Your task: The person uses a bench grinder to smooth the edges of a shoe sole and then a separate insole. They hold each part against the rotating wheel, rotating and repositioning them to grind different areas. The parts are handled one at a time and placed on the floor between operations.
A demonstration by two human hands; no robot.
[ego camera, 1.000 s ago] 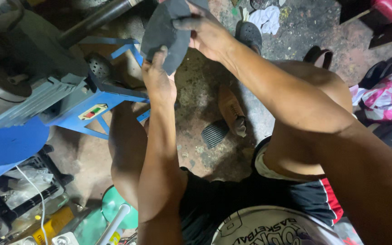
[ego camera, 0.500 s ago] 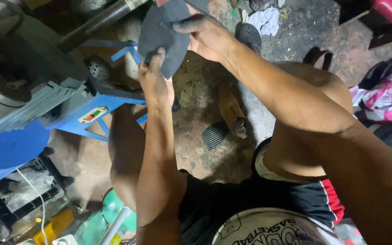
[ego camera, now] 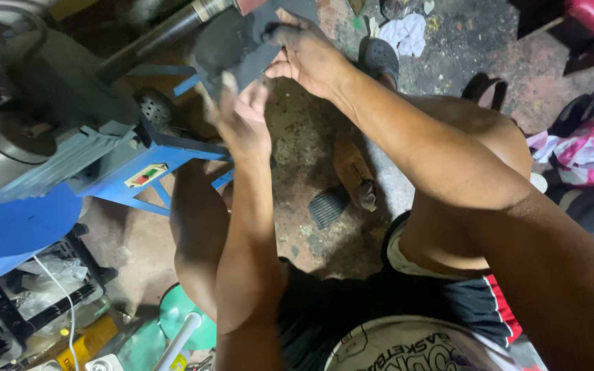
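A dark grey flat sole-shaped piece (ego camera: 232, 45) is held up in front of me, close to the metal shaft (ego camera: 163, 34) of a grey and blue machine (ego camera: 49, 137). My left hand (ego camera: 242, 120) grips its lower edge from below. My right hand (ego camera: 307, 55) pinches its upper right side. Both arms are raised over my knees.
A wooden shoe last (ego camera: 352, 168) and a ribbed black pedal (ego camera: 328, 206) lie on the stained floor between my legs. A black crate with bottles (ego camera: 29, 309) sits at the lower left. Sandals (ego camera: 383, 55), a white rag (ego camera: 407, 34) and bags (ego camera: 589, 148) lie further off.
Both hands have carried the dark sole piece leftward and closer to the machine's shaft. The left hand has shifted its grip along the lower edge.
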